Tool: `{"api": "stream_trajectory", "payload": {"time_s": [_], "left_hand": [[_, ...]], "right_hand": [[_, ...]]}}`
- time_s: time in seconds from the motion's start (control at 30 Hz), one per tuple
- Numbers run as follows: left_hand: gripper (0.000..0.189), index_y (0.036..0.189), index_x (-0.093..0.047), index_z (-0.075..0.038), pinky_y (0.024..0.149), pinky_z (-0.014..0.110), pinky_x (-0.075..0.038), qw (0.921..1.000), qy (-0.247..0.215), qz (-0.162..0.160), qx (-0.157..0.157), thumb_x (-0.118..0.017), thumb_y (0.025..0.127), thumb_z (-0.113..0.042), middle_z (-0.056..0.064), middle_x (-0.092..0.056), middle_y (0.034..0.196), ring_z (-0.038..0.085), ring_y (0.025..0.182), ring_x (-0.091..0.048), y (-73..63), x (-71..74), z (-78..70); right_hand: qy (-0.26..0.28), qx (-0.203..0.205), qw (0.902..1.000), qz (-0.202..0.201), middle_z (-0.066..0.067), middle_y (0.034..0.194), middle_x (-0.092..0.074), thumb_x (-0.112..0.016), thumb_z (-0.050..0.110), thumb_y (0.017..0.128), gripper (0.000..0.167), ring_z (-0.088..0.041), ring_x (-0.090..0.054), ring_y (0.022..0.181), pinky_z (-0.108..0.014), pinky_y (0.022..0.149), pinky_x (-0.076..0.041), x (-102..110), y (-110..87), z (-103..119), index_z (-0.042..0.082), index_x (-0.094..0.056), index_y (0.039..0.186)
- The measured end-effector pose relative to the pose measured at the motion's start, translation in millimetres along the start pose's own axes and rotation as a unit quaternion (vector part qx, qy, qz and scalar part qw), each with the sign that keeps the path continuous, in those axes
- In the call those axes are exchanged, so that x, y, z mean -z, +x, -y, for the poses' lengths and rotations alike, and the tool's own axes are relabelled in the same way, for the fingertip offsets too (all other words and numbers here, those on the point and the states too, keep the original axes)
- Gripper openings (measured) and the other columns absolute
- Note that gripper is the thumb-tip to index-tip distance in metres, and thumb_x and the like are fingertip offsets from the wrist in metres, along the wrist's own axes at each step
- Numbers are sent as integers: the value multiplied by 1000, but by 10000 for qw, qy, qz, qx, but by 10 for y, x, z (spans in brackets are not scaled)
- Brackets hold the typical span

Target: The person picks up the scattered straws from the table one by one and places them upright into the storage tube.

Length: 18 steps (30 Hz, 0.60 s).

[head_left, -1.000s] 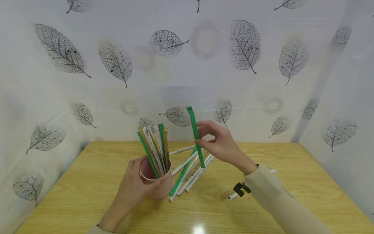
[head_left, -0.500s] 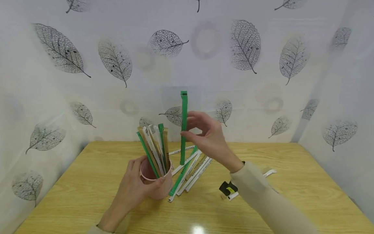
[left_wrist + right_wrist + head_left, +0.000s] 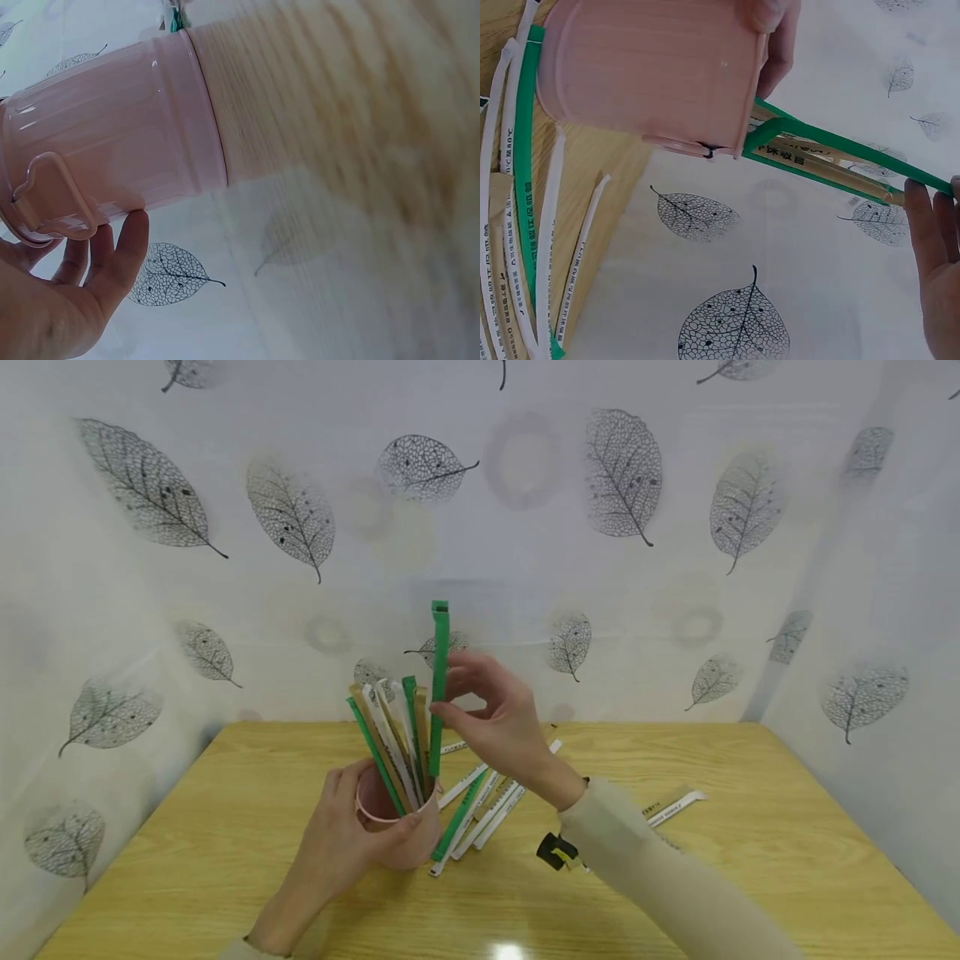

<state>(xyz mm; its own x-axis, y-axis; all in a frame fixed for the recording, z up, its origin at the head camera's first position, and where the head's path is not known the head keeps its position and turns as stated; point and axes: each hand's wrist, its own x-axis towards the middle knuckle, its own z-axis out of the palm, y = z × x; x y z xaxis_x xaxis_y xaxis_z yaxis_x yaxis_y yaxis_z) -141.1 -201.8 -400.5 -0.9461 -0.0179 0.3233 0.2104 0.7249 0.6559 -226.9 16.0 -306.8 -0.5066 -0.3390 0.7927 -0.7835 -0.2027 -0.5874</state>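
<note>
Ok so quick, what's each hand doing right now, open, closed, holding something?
Left hand: holding the pink cup.
Right hand: pinching a green stick between thumb and fingers.

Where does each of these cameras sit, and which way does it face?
Head: on the person's head, facing forward and down over the table to the leaf-print backdrop; the left hand, right hand and sleeves show.
Left wrist: on that wrist, facing the side of the pink cup; the left hand shows at lower left.
Right wrist: on that wrist, facing the pink cup and loose packets; both hands show in part.
Shared: head and right wrist both show the green packet pinched in the right hand.
</note>
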Motion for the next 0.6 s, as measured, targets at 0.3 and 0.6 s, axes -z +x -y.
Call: {"api": "stream_trajectory", "payload": {"time_s": [0.3,0.6], "left_hand": [[87,147,-44,-10,85,43,-57,10000,18,37,54,-80,83,-57,15,-49,130,30,112,-61,5,19,5],[88,146,-45,-8,87,48,-58,10000,46,-30,-26,-81,82,-56,16,-50,128,33,113,-62,3,23,11]], "right_hand": [[-125,-31,9999,-6,-29,106,-68,-69,-15,88,45,-21,-71,93,-37,73,-64,-68,-56,-117,-7,-55,130],[-60,-284,9996,43,-28,104,-69,-69,-12,89,43,-27,-71,91,-38,72,-64,-151,-118,-181,-5,-55,129]]}}
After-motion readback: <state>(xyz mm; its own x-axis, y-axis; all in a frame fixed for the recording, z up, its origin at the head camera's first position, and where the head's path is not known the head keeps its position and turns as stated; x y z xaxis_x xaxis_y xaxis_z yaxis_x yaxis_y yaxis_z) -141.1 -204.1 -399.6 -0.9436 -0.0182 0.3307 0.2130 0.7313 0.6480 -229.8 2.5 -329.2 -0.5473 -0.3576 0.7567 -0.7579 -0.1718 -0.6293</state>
